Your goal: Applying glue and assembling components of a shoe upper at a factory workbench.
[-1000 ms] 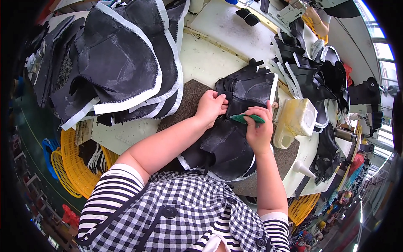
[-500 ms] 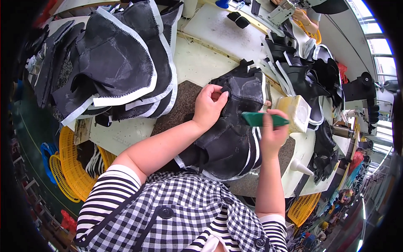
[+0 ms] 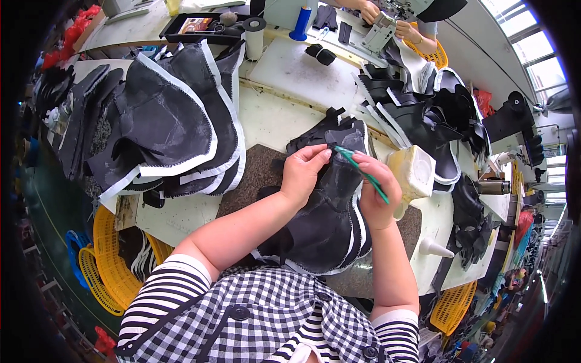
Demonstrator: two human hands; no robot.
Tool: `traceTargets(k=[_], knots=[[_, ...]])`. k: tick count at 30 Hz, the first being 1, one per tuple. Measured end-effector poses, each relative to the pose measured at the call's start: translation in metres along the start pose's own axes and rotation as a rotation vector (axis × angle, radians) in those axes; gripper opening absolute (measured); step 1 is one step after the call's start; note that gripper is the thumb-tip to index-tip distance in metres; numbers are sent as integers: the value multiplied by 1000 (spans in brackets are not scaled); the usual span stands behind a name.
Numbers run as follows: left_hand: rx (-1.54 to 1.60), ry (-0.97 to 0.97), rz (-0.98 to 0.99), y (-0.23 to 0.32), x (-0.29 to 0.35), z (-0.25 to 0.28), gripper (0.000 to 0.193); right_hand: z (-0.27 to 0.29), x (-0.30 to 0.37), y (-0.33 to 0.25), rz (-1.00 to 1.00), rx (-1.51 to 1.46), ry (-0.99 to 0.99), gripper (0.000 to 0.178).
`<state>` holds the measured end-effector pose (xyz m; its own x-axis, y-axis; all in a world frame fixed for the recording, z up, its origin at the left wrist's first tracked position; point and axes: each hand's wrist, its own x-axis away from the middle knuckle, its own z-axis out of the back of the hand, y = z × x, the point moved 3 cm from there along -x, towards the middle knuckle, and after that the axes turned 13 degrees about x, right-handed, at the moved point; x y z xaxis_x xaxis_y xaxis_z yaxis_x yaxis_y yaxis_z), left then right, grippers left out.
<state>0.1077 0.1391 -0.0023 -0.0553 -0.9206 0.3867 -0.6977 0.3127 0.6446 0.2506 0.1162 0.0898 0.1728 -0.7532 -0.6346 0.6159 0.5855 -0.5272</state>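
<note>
Head view, live over the table (image 3: 272,112): pinching dark material near the top of the black piece (image 3: 330,218) with the left fingers (image 3: 313,151), narrowed thumb to forefinger and right on the work. Gripping a thin green tool (image 3: 373,184) in the right fingers (image 3: 376,166), curled close around it, slanting it from upper left to lower right. Bringing its upper end just beside the left fingertips, right over the top of the piece; touching down or just above, impossible to tell from this angle.

Stretching away below both sets of fingers, down toward the checked garment (image 3: 260,302): the rest of the black piece, white-edged along its right side, lying partly over a speckled brown mat (image 3: 254,172). Just beside the right fingers, over to the right: a cream plastic container (image 3: 414,172). Farther down on that side, lying tipped over: a white cone-shaped nozzle (image 3: 434,247). Well apart, out to the left: a big stack of black panels (image 3: 166,115) with white borders. And up at the top right, working at a sewing machine (image 3: 381,31): a co-worker's hands (image 3: 368,11).
</note>
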Motion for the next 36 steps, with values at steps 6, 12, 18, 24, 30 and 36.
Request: traceTargets(k=[6, 12, 18, 24, 30, 36], knots=[[6, -22, 25, 6, 2, -2, 22, -8, -1, 13, -22, 205, 15, 34], [23, -43, 31, 4, -2, 4, 22, -14, -1, 6, 37, 255, -66, 29], [-31, -3, 31, 3, 0, 7, 23, -10, 13, 15, -87, 229, 24, 31], [-194, 18, -27, 23, 4, 48, 29, 29, 58, 30, -704, 30, 237, 36], [-132, 129, -47, 49, 41, 118, 15, 44, 100, 56, -711, 464, 80, 20], [-230, 31, 3, 59, 104, 130, 21, 61, 65, 26, -714, -173, 632, 22]])
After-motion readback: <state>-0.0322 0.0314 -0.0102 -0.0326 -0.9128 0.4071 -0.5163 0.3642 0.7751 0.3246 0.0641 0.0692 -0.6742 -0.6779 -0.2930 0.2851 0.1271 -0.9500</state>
